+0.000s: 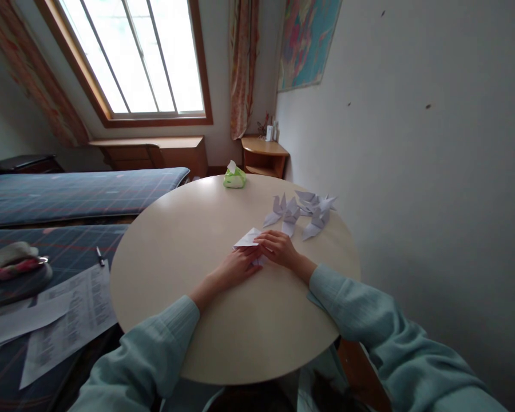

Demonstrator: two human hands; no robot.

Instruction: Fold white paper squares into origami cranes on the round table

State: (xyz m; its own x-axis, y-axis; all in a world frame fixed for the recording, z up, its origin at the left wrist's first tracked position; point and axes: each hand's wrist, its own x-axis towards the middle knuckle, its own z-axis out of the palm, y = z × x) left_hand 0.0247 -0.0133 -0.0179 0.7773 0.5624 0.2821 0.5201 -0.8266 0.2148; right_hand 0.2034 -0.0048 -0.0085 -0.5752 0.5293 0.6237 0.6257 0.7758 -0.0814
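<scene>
A folded white sheet of paper [248, 239] lies on the round beige table [189, 252]. My left hand [237, 266] rests flat on its near edge, fingers stretched toward the fold. Beside it my right hand [278, 247] presses down on the same paper with fingers curled over the crease. Both hands meet at the paper's lower right part, hiding it. Just beyond the right hand sits a cluster of several finished white paper cranes [302, 212].
A green tissue pack [234, 178] stands at the table's far edge. Printed sheets [68, 315] and a pen [99, 255] lie on the blue plaid bed at left. A white wall runs close along the right. A wooden nightstand [264, 154] stands in the far corner.
</scene>
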